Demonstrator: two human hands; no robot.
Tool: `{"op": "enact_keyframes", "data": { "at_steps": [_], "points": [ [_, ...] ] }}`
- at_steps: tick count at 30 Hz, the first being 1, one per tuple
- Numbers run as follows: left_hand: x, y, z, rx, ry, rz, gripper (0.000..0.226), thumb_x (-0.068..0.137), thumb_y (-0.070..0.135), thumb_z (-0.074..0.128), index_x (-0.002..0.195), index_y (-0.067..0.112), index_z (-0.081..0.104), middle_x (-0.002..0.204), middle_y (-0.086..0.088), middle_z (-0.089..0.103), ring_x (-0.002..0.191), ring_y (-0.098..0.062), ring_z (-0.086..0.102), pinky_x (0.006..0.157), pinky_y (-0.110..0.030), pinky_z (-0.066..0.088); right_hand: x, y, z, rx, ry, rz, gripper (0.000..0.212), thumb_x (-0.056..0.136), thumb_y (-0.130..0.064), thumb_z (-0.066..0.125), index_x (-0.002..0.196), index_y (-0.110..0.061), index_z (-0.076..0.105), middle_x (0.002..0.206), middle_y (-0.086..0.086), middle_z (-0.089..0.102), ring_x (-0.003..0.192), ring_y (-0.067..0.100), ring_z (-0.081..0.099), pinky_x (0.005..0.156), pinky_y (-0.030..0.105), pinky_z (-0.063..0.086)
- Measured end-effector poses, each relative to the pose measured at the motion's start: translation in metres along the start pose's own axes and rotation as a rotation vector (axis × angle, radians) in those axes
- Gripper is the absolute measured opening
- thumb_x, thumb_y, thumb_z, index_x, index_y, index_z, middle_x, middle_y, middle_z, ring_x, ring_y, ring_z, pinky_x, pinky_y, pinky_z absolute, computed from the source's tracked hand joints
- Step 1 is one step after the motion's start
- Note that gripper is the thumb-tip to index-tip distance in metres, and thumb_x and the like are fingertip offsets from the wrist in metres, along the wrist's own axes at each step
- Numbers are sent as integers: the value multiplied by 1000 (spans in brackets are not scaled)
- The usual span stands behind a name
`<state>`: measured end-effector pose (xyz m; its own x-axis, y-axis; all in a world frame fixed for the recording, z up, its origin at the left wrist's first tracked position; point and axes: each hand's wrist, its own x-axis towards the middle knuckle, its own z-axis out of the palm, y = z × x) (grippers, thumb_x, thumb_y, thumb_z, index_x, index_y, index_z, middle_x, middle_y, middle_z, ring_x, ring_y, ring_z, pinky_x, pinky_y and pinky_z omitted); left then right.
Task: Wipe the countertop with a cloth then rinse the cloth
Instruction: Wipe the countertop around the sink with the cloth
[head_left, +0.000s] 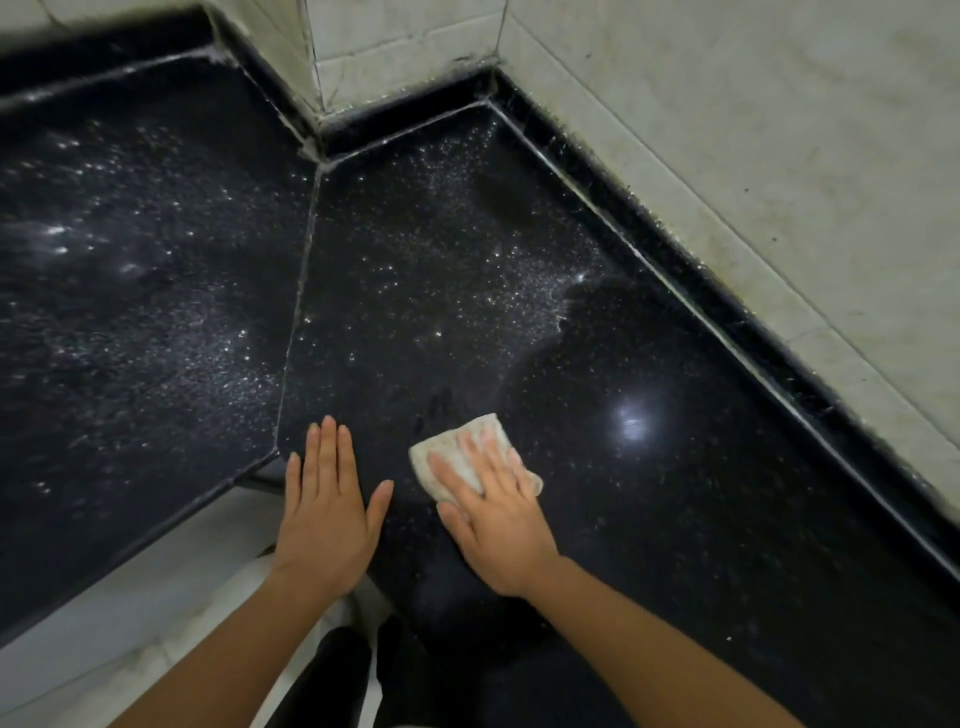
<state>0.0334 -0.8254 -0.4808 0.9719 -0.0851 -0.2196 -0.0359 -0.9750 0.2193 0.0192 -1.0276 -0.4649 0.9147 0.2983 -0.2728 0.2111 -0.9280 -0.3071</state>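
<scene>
A black speckled countertop (467, 291) fills the view, dotted with white droplets or powder across its middle and left. A small folded whitish cloth (457, 447) lies flat on it near the front edge. My right hand (493, 514) presses down on the cloth with straight, spread fingers. My left hand (327, 514) rests flat on the bare counter just left of the cloth, fingers straight and together. To the right of the cloth the surface looks darker and smoother, with a lamp's reflection.
Pale tiled walls (753, 171) border the counter at the back and right, above a black upstand (675, 260). A seam (298, 312) splits the slab in two. The counter's front edge runs diagonally at lower left above a light floor (130, 597).
</scene>
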Motion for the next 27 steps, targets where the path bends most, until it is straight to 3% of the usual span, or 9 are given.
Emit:
{"op": "enact_keyframes", "data": {
  "at_steps": [4, 6, 8, 11, 14, 17, 21, 23, 27],
  "points": [
    [0, -1, -2, -3, 4, 13, 83, 92, 61, 0, 146, -2, 7, 156, -16, 8, 144, -24, 3, 113, -34, -14, 4, 27, -14, -54, -58, -262, 48, 99, -46, 28, 147, -41, 26, 160, -5, 12, 147, 11, -5, 118, 34, -5],
    [1, -4, -2, 2, 17, 27, 84, 89, 63, -3, 146, 1, 0, 156, -13, 0, 144, -22, -3, 112, -33, -17, 15, 56, -26, -108, 6, -225, 48, 98, -49, 25, 143, -39, 37, 155, 2, 30, 143, 21, 16, 115, 41, 13],
    [1, -3, -3, -10, 21, 41, 85, 84, 65, -5, 146, 6, -8, 155, -9, -10, 143, -19, -13, 110, -32, -22, 26, 85, -40, -90, 68, 119, 57, 95, -56, 12, 148, -40, 26, 157, 7, 23, 144, 29, 17, 116, 44, 14],
    [0, -5, -8, -24, 0, 45, 88, 77, 66, -13, 143, 9, -19, 151, -6, -24, 138, -17, -26, 110, -34, -23, 46, 89, -42, 77, 96, 636, 53, 100, -48, 12, 152, -39, 2, 162, 3, -3, 148, 20, -8, 119, 39, -8],
    [1, -8, -15, -50, -64, 65, 87, 72, 64, -17, 140, 10, -27, 149, -5, -33, 135, -16, -33, 111, -35, -20, 69, 45, -35, 170, 178, 827, 53, 102, -44, 13, 152, -33, -2, 161, 7, -7, 147, 23, -12, 116, 41, -14],
    [-2, -22, -16, -42, -86, 117, 85, 74, 63, -18, 140, 10, -25, 151, -5, -29, 137, -16, -30, 111, -32, -20, 73, -8, -14, 131, 158, 692, 54, 102, -45, 13, 152, -33, -6, 161, 9, -8, 147, 26, -15, 115, 42, -15],
    [-11, -52, -18, 19, -7, 98, 77, 96, 52, 7, 145, -5, 20, 154, -18, 18, 143, -26, 9, 114, -33, -6, 62, -65, 6, 107, 88, 459, 54, 102, -46, 14, 150, -37, -9, 160, 3, -16, 144, 22, -24, 113, 38, -21],
    [-17, -70, -19, 6, -6, 40, 76, 94, 50, 18, 145, -6, 21, 154, -18, 17, 143, -27, 13, 114, -33, -6, 58, -87, 13, 99, 53, 360, 54, 101, -47, 13, 150, -38, -7, 160, 2, -17, 143, 21, -28, 112, 37, -23],
    [-23, -95, -18, -18, 19, 32, 81, 88, 55, 8, 147, 0, 3, 156, -9, -3, 145, -21, -1, 114, -32, -8, 41, -99, 21, 64, 0, 71, 57, 95, -51, 13, 151, -41, 5, 157, -6, -15, 143, 14, -27, 117, 36, -18]
  ]
}}
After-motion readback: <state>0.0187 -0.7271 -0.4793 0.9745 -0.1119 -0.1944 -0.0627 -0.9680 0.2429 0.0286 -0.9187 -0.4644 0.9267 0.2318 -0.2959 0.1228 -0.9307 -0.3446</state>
